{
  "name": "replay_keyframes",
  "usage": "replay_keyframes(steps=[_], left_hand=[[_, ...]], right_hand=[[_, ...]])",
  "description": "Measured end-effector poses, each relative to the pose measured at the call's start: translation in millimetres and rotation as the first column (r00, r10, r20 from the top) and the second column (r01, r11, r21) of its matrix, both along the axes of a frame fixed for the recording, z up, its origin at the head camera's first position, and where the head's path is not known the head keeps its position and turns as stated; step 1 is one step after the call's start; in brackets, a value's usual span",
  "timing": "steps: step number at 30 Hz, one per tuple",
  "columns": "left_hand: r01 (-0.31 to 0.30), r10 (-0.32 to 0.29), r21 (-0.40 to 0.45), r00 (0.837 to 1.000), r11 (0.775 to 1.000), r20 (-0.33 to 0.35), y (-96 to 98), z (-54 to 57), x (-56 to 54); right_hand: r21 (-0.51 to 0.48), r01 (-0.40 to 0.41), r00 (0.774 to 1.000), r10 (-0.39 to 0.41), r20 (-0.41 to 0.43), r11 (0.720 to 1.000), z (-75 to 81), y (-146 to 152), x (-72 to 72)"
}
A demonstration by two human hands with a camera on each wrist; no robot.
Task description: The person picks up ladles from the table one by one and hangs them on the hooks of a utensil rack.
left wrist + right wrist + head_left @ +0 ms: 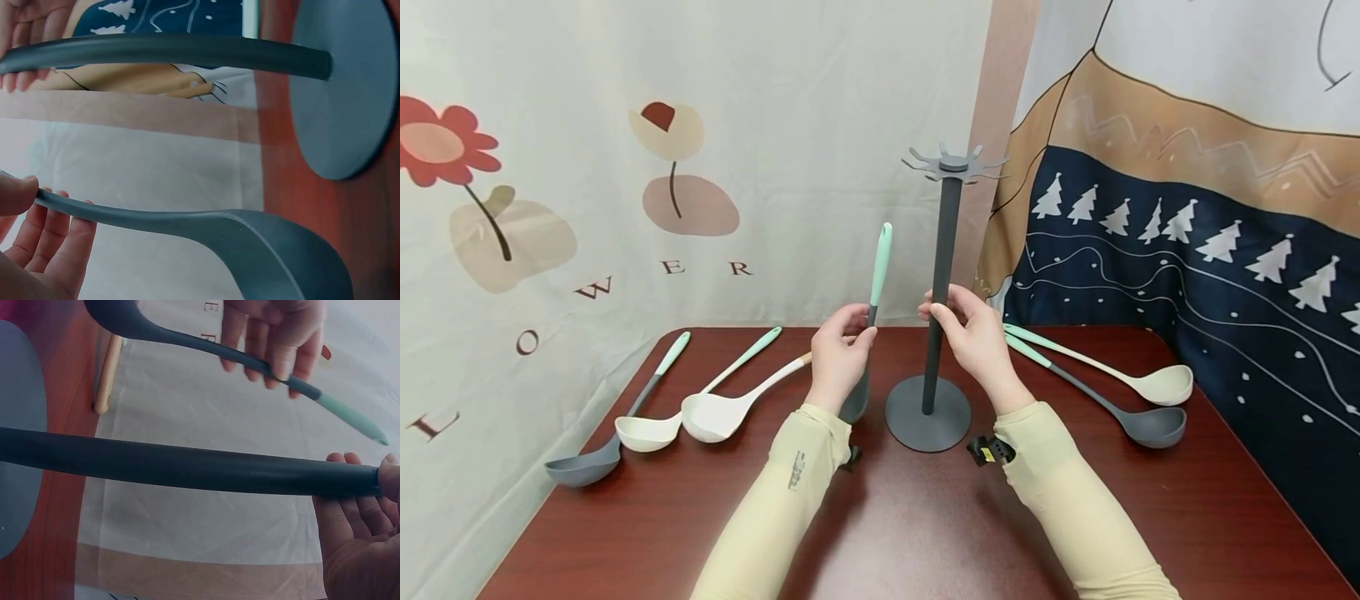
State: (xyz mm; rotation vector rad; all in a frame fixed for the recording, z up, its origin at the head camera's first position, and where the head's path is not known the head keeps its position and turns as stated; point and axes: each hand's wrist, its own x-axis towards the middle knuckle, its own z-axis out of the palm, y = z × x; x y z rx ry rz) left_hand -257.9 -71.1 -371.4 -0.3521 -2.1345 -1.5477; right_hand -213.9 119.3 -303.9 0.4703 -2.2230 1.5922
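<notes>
On the desk (925, 533), the grey stand (946, 242), gripped by the right hand (976, 337), could tip if pulled sideways. Just beside it, the bowl-down ladle (881, 271), pinched by the left hand (838, 354), could swing if held loosely.

left grip (59, 269) pinches dark grey ladle (231, 228) by its shaft | pole stand (187, 51) right of ladle, apart; right grip (31, 28) touches it | round base (344, 112) on table (278, 144) | printed cloth (156, 159) on far side

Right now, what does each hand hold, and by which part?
The left hand pinches a ladle by its shaft; the right hand holds the stand by its pole.
</notes>
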Motion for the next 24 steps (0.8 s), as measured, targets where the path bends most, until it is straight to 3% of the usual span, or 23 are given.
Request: replay_keyframes(steps=[14,24], left_hand=[[0.041,-0.036,0.066,0.996,0.997,-0.078,5.6,29.0,13.3],[0.056,-0.047,0.101,0.995,0.993,-0.084,5.5,43.8,19.3]], right_hand=[[0.003,0.008,1.0,-0.008,-0.009,1.0,0.5,-0.9,1.6],[0.0,0.007,1.0,-0.007,-0.009,1.0,-0.5,-1.4,1.2]])
